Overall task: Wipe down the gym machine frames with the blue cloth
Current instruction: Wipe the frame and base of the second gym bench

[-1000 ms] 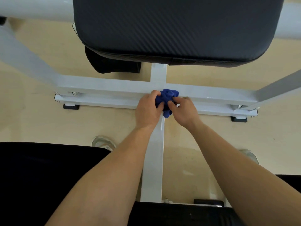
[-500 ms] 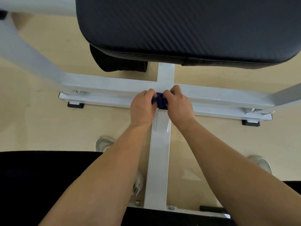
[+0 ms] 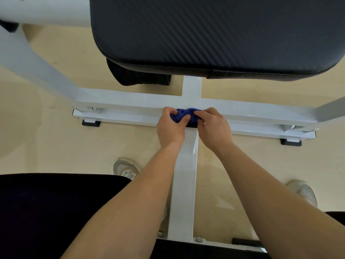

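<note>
1. My left hand (image 3: 170,128) and right hand (image 3: 214,128) are both gripping one crumpled blue cloth (image 3: 183,114) at frame centre.
2. It is lying against one glossy white square-tube frame (image 3: 130,101), below one textured black pad (image 3: 224,34).

I see the blue cloth (image 3: 183,116), a deep blue, bunched into a small wad. It sits on the gym machine frame (image 3: 130,103), glossy white square tubing, where the centre beam (image 3: 184,184) meets the low crossbar (image 3: 261,111). My left hand (image 3: 170,128) and right hand (image 3: 212,128) pinch it from either side.
</note>
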### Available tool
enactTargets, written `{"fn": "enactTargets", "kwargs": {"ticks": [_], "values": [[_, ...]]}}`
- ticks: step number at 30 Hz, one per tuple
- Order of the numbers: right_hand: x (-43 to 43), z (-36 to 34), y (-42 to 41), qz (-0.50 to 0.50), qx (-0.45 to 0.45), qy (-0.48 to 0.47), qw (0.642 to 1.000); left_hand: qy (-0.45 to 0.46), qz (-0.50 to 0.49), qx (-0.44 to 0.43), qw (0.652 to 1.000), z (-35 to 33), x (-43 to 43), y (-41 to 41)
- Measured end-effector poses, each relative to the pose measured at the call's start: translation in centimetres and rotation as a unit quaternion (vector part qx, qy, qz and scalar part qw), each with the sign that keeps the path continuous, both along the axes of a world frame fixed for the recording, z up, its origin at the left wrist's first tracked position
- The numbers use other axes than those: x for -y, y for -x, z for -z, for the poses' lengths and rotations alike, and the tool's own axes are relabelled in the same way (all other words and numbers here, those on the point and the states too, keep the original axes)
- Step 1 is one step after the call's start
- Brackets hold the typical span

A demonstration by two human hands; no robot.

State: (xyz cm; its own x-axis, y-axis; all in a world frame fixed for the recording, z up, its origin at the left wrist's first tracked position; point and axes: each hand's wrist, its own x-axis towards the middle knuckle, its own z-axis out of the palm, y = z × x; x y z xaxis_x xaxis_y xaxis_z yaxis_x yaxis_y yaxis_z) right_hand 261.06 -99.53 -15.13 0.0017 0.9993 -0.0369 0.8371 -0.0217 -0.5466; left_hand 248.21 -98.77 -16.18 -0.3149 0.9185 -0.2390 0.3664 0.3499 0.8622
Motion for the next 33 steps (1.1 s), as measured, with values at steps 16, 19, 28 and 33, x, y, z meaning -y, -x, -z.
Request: {"fn": "enactTargets", "kwargs": {"ticks": [16,19,28,33], "values": [[0.3,0.8,5.6,-0.139,0.074,0.078,0.984,0.007,-0.153,0.066,0.986,0.7,-0.7,3.4],[0.7,0.8,4.5,-0.124,0.077,0.081,0.986,-0.005,-0.124,0.064,0.99,0.9,-0.1,1.6],[1.0,-1.2,3.9,-0.108,0.061,0.125,0.984,0.009,-0.109,0.073,0.991,0.4,-0.9,1.4],[1.5,-0.3,6.7,-0.078,0.08,0.071,0.991,-0.005,-0.111,0.058,0.992,0.0,-1.3,3.5]]}}
